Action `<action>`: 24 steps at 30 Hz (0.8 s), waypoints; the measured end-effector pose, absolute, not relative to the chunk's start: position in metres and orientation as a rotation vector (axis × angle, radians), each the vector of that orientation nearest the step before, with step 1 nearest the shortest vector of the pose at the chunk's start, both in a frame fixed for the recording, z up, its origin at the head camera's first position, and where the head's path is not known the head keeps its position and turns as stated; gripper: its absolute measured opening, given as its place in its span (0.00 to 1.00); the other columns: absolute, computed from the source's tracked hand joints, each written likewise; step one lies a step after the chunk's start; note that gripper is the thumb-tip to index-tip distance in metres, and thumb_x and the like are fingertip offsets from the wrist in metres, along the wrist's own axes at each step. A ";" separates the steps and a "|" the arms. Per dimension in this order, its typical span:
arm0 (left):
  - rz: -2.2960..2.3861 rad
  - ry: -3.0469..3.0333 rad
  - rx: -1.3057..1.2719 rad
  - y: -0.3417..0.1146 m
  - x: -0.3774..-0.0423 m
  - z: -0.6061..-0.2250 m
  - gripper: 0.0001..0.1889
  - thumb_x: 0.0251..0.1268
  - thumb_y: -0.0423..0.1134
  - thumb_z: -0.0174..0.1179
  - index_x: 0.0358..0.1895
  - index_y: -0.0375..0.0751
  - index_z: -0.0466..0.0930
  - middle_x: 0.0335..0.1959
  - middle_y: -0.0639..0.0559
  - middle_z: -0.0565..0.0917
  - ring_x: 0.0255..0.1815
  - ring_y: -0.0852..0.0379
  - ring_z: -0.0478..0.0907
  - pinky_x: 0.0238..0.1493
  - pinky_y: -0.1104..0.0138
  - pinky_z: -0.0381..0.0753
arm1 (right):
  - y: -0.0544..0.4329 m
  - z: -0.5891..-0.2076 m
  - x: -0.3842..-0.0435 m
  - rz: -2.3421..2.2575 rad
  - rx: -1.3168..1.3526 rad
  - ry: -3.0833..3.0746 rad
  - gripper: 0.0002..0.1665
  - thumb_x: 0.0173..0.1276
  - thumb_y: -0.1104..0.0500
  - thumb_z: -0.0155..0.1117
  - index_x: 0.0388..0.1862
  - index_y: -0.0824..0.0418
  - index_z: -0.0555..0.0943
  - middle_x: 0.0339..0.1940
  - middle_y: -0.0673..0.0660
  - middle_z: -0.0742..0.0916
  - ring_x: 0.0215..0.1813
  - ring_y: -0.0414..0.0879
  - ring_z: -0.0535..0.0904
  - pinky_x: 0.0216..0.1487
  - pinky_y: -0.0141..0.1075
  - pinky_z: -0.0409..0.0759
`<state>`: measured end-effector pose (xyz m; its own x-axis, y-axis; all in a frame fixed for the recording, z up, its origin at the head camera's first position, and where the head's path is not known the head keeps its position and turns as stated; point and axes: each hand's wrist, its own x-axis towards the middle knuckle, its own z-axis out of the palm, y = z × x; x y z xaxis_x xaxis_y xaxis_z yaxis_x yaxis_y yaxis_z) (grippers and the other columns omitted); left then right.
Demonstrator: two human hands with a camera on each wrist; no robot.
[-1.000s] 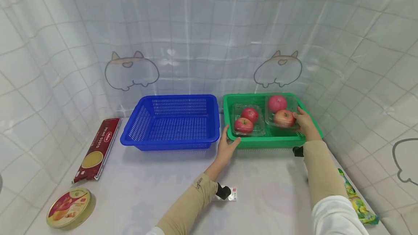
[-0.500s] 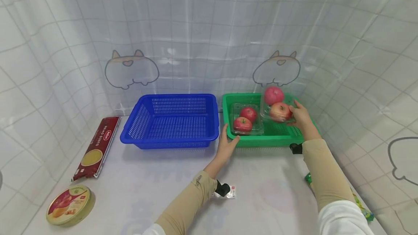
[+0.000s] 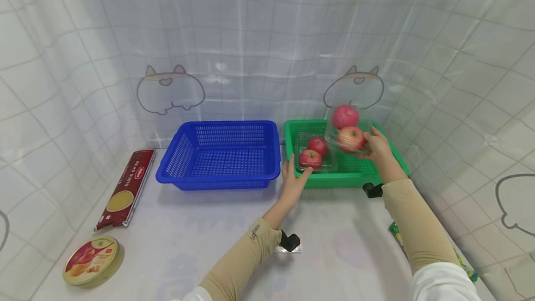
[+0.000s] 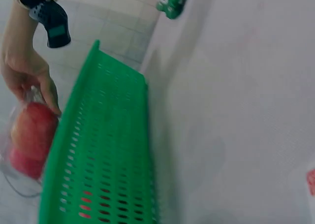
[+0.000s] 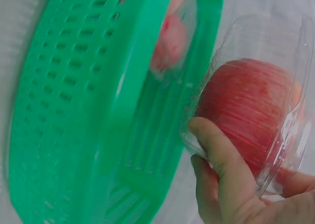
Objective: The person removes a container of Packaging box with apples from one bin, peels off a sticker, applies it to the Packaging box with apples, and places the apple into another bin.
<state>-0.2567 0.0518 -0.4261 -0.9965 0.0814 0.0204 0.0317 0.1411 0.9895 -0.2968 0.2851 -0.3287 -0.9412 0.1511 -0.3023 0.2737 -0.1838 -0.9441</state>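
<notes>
The head view is bright and evenly lit, with pale vertical glare on the glossy curtain (image 3: 267,36) at the far side. Shadows are soft — a faint grey one lies on the desk (image 3: 200,254) just below the blue basket (image 3: 221,184). Both wrist views look dimmer and hazier. The left one is softly blurred, lettering included; in the right one, highlights glint on the clear box (image 5: 256,39) and along the rim of the green basket (image 5: 125,71).
</notes>
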 end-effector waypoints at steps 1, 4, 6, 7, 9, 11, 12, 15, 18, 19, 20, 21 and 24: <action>2.044 2.335 0.127 0.053 -0.256 -0.424 0.40 0.62 0.54 0.55 0.74 0.54 0.45 0.73 0.40 0.41 0.72 0.41 0.44 0.66 0.44 0.53 | 0.282 -0.327 -0.295 -2.306 0.510 1.945 0.36 0.75 0.57 0.33 0.73 0.44 0.30 0.75 0.50 0.36 0.74 0.57 0.38 0.64 0.60 0.53; 2.074 2.326 0.166 0.054 -0.255 -0.418 0.40 0.62 0.54 0.55 0.73 0.57 0.45 0.74 0.44 0.43 0.73 0.43 0.44 0.66 0.45 0.53 | 0.273 -0.323 -0.292 -2.327 0.516 1.909 0.36 0.75 0.57 0.33 0.73 0.43 0.31 0.75 0.50 0.37 0.74 0.56 0.37 0.65 0.59 0.53; 2.081 2.330 0.192 0.055 -0.254 -0.415 0.40 0.62 0.55 0.55 0.73 0.59 0.44 0.74 0.45 0.43 0.73 0.45 0.43 0.66 0.45 0.53 | 0.267 -0.321 -0.291 -2.340 0.520 1.883 0.36 0.75 0.57 0.33 0.73 0.42 0.31 0.75 0.50 0.37 0.74 0.57 0.37 0.65 0.59 0.53; 2.079 2.345 0.204 0.056 -0.254 -0.413 0.40 0.62 0.55 0.55 0.73 0.59 0.44 0.74 0.45 0.43 0.73 0.45 0.43 0.66 0.44 0.52 | 0.264 -0.320 -0.290 -2.348 0.524 1.866 0.36 0.76 0.57 0.33 0.73 0.42 0.31 0.75 0.50 0.37 0.74 0.57 0.38 0.65 0.58 0.53; 2.072 2.397 0.227 0.056 -0.254 -0.410 0.39 0.62 0.53 0.55 0.73 0.58 0.45 0.74 0.44 0.44 0.73 0.44 0.39 0.66 0.42 0.50 | 0.258 -0.318 -0.288 -2.358 0.524 1.840 0.36 0.76 0.57 0.33 0.73 0.41 0.31 0.75 0.50 0.37 0.74 0.56 0.38 0.65 0.58 0.53; 2.057 2.458 0.252 0.057 -0.253 -0.407 0.39 0.62 0.52 0.56 0.73 0.58 0.45 0.74 0.44 0.44 0.74 0.42 0.35 0.65 0.40 0.48 | 0.252 -0.318 -0.286 -2.367 0.531 1.819 0.36 0.76 0.57 0.34 0.73 0.40 0.32 0.75 0.51 0.38 0.74 0.56 0.40 0.65 0.58 0.53; 2.049 2.484 0.260 0.057 -0.253 -0.406 0.39 0.62 0.52 0.56 0.73 0.58 0.45 0.74 0.44 0.44 0.74 0.42 0.33 0.65 0.40 0.47 | 0.250 -0.318 -0.285 -2.372 0.538 1.805 0.36 0.75 0.57 0.34 0.73 0.40 0.32 0.76 0.51 0.39 0.74 0.56 0.40 0.65 0.58 0.53; 2.053 2.502 0.285 0.058 -0.252 -0.403 0.40 0.62 0.54 0.55 0.73 0.59 0.45 0.74 0.46 0.44 0.74 0.43 0.37 0.65 0.40 0.50 | 0.242 -0.319 -0.282 -2.383 0.551 1.782 0.36 0.75 0.57 0.34 0.74 0.40 0.33 0.76 0.51 0.40 0.74 0.57 0.41 0.65 0.58 0.54; 2.086 2.458 0.294 0.059 -0.252 -0.399 0.40 0.62 0.56 0.54 0.73 0.61 0.43 0.74 0.47 0.45 0.73 0.44 0.43 0.64 0.41 0.53 | 0.233 -0.320 -0.278 -2.416 0.566 1.756 0.36 0.75 0.58 0.35 0.74 0.40 0.34 0.76 0.51 0.41 0.74 0.57 0.41 0.65 0.58 0.53; 2.104 2.443 0.296 0.059 -0.252 -0.398 0.40 0.62 0.56 0.54 0.73 0.61 0.43 0.74 0.47 0.45 0.73 0.45 0.45 0.64 0.42 0.54 | 0.230 -0.321 -0.276 -2.430 0.567 1.747 0.36 0.75 0.58 0.35 0.74 0.40 0.34 0.76 0.51 0.41 0.74 0.57 0.40 0.65 0.59 0.53; 2.122 2.426 0.293 0.060 -0.253 -0.397 0.40 0.62 0.55 0.54 0.73 0.62 0.42 0.73 0.47 0.46 0.73 0.45 0.46 0.65 0.43 0.54 | 0.226 -0.321 -0.275 -2.452 0.574 1.732 0.36 0.75 0.58 0.35 0.74 0.40 0.35 0.76 0.50 0.41 0.74 0.57 0.40 0.65 0.59 0.52; 2.139 2.408 0.286 0.060 -0.254 -0.396 0.40 0.63 0.54 0.54 0.73 0.62 0.42 0.73 0.48 0.47 0.73 0.47 0.46 0.65 0.43 0.53 | 0.223 -0.322 -0.274 -2.468 0.577 1.722 0.36 0.76 0.58 0.35 0.74 0.41 0.35 0.76 0.50 0.41 0.74 0.57 0.40 0.65 0.60 0.52; 2.225 2.316 0.301 0.062 -0.256 -0.392 0.40 0.65 0.52 0.53 0.73 0.62 0.38 0.74 0.50 0.45 0.73 0.47 0.45 0.67 0.46 0.51 | 0.214 -0.323 -0.272 -2.520 0.594 1.687 0.36 0.76 0.59 0.35 0.74 0.40 0.35 0.76 0.48 0.42 0.74 0.57 0.40 0.65 0.61 0.51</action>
